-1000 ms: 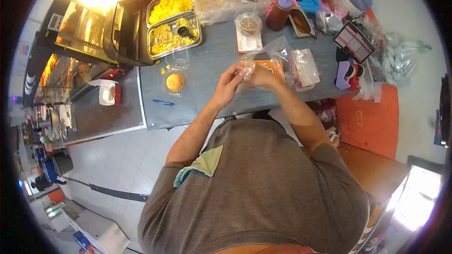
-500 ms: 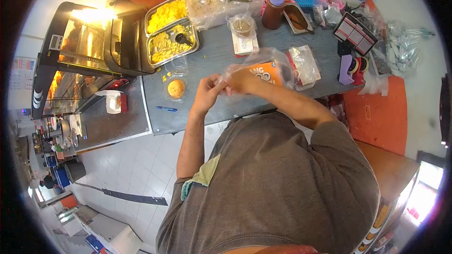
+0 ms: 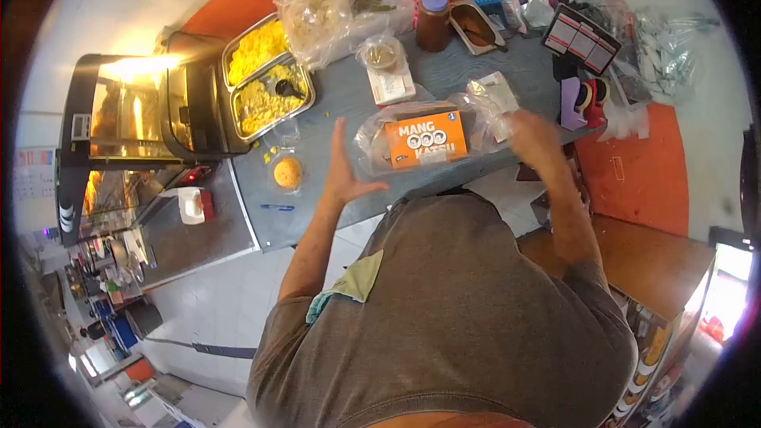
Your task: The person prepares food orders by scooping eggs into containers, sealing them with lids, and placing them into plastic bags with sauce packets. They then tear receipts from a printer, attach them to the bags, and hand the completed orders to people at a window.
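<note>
An orange box (image 3: 428,147) lettered "MANG KATSU" lies on the grey table inside a clear plastic bag (image 3: 371,141). Just left of the bag is my left hand (image 3: 346,176), open, its thumb held out from the straight fingers and nothing in it. My right hand (image 3: 537,143), smeared by motion, is at the table's front edge to the right of the bag; its fingers do not show clearly. Close to it lies a plastic-wrapped white box (image 3: 495,95). A purple tape dispenser (image 3: 571,105) stands further right.
A round bun (image 3: 287,173) in a clear container and a blue pen (image 3: 277,208) lie at left. Behind are metal trays (image 3: 307,99) of yellow food, a sauce bottle (image 3: 433,28) and a sauce tray (image 3: 476,30). A lit warming cabinet (image 3: 131,131) stands far left.
Both hands have come off the bag's left end. My right hand has swung right, past the box, and my left hand has opened. The orange box's lettering is now uncovered. The camera view has shifted.
</note>
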`<state>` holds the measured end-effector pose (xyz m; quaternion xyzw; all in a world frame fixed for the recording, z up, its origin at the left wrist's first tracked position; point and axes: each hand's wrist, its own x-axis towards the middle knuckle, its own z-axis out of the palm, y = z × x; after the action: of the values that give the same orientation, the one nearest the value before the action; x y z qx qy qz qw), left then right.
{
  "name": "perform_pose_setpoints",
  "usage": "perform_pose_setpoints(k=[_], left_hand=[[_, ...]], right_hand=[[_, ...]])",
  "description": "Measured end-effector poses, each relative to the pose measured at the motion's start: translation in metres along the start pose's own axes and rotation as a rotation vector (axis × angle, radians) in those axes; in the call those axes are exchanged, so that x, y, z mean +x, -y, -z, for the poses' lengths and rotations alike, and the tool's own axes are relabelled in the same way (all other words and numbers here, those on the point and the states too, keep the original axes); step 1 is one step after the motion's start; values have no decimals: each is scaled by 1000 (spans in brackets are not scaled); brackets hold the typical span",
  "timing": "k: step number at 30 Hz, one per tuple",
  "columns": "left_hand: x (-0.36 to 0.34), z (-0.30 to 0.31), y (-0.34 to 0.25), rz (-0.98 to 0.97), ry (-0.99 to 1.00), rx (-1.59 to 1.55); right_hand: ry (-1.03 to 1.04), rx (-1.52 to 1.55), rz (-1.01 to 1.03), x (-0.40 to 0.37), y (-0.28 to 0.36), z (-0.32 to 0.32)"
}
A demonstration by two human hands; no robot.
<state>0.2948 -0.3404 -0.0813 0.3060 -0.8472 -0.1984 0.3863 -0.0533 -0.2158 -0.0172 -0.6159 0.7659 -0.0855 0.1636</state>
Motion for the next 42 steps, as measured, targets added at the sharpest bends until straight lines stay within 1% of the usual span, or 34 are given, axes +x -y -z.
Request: perform_pose_setpoints(k=[1, 2, 3, 5, 7, 8, 9, 10, 11, 12, 13, 14, 15, 16, 17, 18, 19, 21, 22, 24, 25, 27, 29, 30, 31, 32, 33, 34, 35, 36, 37, 40, 41, 42], left_hand=[[0, -23, 4, 7, 80, 42], [-2, -45, 18, 12, 164, 83], [4, -58, 32, -8, 175, 72], [20, -86, 53, -153, 696, -262], [13, -94, 56, -180, 667, -298], [14, -94, 55, -193, 630, -318], [14, -89, 48, -233, 646, -320], [10, -80, 40, -78, 546, -481], [11, -74, 37, 83, 447, -637], [16, -74, 39, -84, 226, -263], [25, -78, 36, -111, 240, -270], [34, -84, 29, -209, 526, -60], [41, -91, 22, -303, 801, 162], [33, -114, 41, -323, 787, -147], [36, -114, 35, -336, 790, -153], [32, -110, 26, -276, 755, -239], [27, -106, 16, -218, 719, -324], [22, -98, 0, -97, 659, -491], [19, -93, -7, -29, 637, -570], [12, -87, -25, 113, 596, -720], [14, -86, -33, 182, 572, -793], [29, -87, -46, 328, 506, -940], [27, -73, -54, 474, 424, -1079], [33, -72, -60, 544, 379, -1145], [35, -56, -55, 614, 334, -1209], [47, -58, -60, 686, 288, -1271], [65, -42, -60, 812, 240, -1264], [87, -24, -71, 873, 250, -1334], [102, -10, -66, 939, 286, -1259], [118, 0, -79, 953, 276, -1264], [134, 9, -101, 967, 268, -1269], [173, 24, -166, 1006, 267, -1302], [183, 22, -177, 1005, 258, -1292], [194, 20, -185, 981, 283, -1280]], right_hand=[[-8, 136, 146, -7, -3, -28], [-149, 122, 264, -3, 5, -55], [-288, 101, 378, 3, 22, -77], [-244, 472, 334, 24, 58, -93], [-184, 399, 229, 40, 78, -121], [-218, 395, 205, 46, 77, -130], [-128, 534, 196, 52, 76, -138], [-39, 676, 191, 57, 74, -145], [-77, 679, 174, 60, 71, -150], [-42, 849, 126, 62, 69, -156], [-4, 1018, 82, 59, 70, -159], [-35, 824, 34, 30, 99, -87], [-53, 823, 23, 37, 102, -110], [-135, 937, 51, 51, 101, -149], [-218, 1047, 83, 59, 104, -171], [-341, 1276, -81, 53, 119, -159], [-359, 1268, -81, 53, 127, -152], [-203, 968, 157, 53, 137, -139], [-216, 973, 146, 50, 145, -132], [-104, 936, 116, 42, 156, -121], [-122, 941, 107, 40, 156, -118], [-181, 888, 242, 35, 154, -109], [-60, 935, 367, -13, 154, -33], [-333, 732, 453, -31, 149, -14], [-600, 517, 529, -45, 137, -5], [-630, 399, 545, -54, 110, -12], [-653, 281, 561, -62, 81, -23], [-653, 282, 569, -67, 57, -25], [-646, 45, 605, -69, 32, -24], [-639, -192, 634, -65, 16, -25], [-642, -187, 643, -55, 5, -31], [-1041, 164, 770, -12, -10, -38], [-1045, 175, 776, 7, -10, -28], [-1220, 269, 881, 27, -9, -16]])
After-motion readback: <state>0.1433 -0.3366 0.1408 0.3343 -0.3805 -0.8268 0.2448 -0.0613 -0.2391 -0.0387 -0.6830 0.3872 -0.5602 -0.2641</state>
